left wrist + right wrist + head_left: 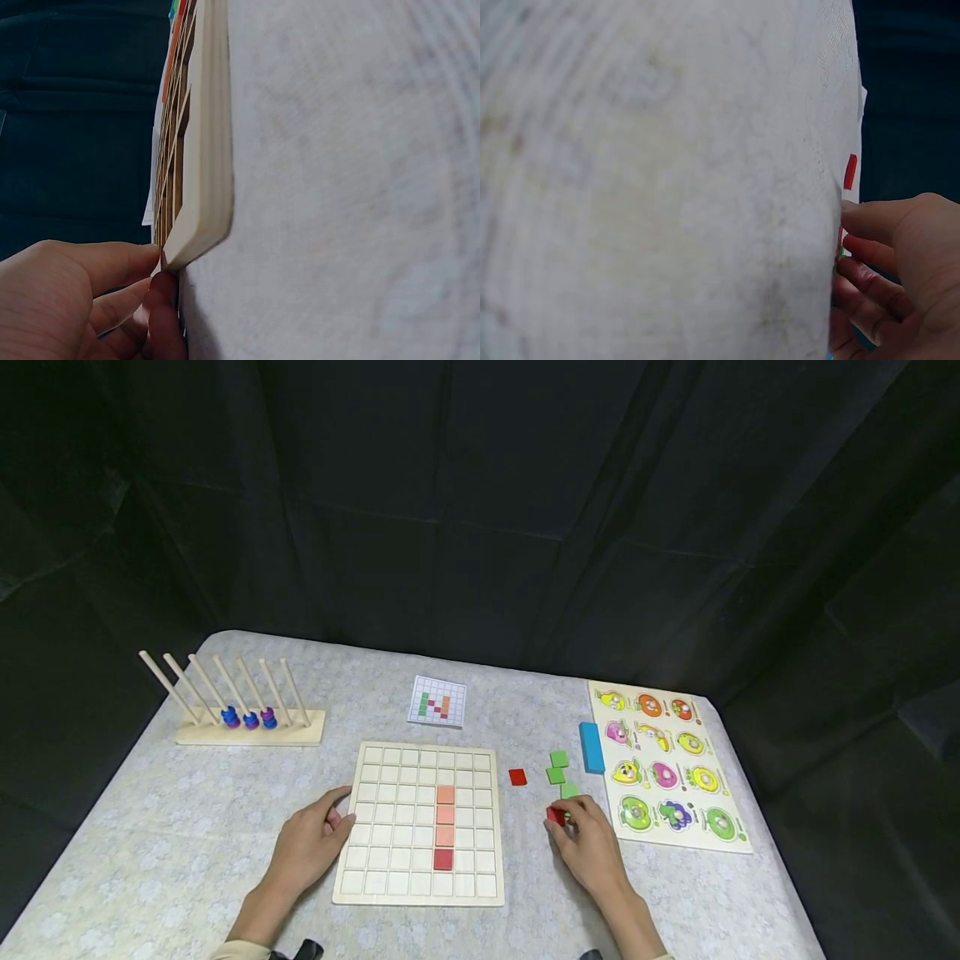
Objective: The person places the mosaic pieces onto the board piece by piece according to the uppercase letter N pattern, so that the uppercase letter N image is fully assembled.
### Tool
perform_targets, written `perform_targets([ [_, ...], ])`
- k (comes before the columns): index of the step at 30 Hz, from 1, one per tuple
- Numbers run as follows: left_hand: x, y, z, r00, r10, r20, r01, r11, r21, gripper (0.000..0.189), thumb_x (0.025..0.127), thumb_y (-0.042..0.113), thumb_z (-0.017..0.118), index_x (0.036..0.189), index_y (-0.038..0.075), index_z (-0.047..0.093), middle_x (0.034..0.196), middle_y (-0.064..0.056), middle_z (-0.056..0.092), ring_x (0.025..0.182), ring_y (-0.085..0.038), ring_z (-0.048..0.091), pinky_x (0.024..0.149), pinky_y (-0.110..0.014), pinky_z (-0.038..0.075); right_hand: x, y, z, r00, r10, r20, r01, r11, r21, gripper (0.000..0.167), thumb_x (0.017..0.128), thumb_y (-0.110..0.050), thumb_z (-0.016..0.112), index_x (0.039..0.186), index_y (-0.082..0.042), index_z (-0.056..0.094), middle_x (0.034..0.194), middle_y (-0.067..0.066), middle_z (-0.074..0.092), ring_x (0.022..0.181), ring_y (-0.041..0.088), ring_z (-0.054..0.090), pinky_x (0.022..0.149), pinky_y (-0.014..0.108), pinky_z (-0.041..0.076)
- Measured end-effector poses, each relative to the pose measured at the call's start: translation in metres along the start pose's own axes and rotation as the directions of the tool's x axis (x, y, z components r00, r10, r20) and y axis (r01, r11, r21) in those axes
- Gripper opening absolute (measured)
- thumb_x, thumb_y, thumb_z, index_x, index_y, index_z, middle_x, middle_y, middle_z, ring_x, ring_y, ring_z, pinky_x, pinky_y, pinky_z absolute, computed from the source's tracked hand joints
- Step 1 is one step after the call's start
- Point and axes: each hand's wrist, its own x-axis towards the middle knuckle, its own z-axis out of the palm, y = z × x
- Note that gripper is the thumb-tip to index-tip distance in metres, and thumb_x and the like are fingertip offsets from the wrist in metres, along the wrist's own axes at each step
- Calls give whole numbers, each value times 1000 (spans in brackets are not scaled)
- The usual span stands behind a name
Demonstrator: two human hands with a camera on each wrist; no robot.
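A wooden grid board [414,897] lies on the table with a column of three salmon tiles [445,814] and a red tile [443,860] below them. My left hand [306,843] grips the board's left edge; up close in the left wrist view, thumb and fingers meet at the rim [214,150]. Over on the right, my right hand [592,852] pinches another red tile [555,815] at its fingertips, beside several green tiles [559,759]. The hand partly covers the nearest green ones. A loose red tile [517,777] lies between board and hand.
Behind the board lies a pattern card [437,702] with a coloured grid. At the back left stands a wooden peg rack [247,737] with blue and purple beads. A blue block [592,747] sits against a fruit puzzle board [667,752] on the right.
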Motion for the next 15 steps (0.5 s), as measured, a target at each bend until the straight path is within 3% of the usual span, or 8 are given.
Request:
perform_targets([
  [15,0,0,0,1000,-2,6,2,1000,-2,46,95,17,65,138,5,59,75,0,62,58,-7,52,55,-22,40,2,0,-3,997,22,70,-18,998,-54,32,87,-16,79,116,-4,74,110,8,66,89,16,59,78,34,49],
])
